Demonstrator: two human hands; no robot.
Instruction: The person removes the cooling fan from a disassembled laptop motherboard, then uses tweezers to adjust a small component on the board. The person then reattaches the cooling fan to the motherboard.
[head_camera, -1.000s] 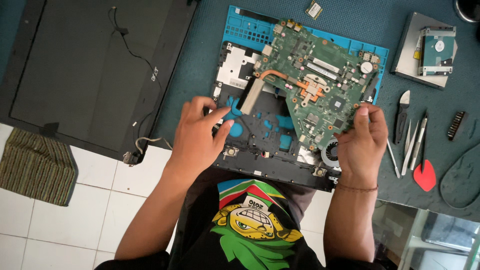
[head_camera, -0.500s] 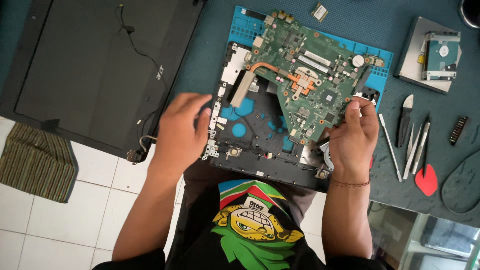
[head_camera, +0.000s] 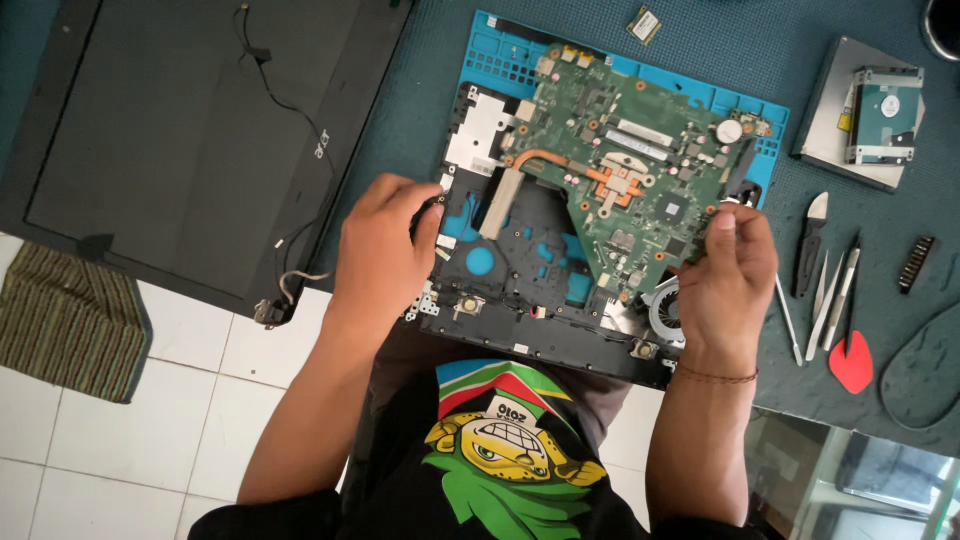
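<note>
A green laptop motherboard with a copper heat pipe lies tilted over a black laptop base shell on a blue work mat. My left hand grips the left edge of the base shell, fingers curled over it. Pinching the motherboard's lower right edge just above the round cooling fan is my right hand. A red thread bracelet sits on that wrist.
A detached black laptop screen lid with loose cables lies at left. A hard drive in a silver caddy is at upper right. Pry tools and tweezers, a red pick and a small chip lie around. A striped cloth rests on the tiled floor.
My left hand slid from the middle of the base shell to its left edge. The right hand stayed on the motherboard's lower right edge, and the board has shifted a little.
</note>
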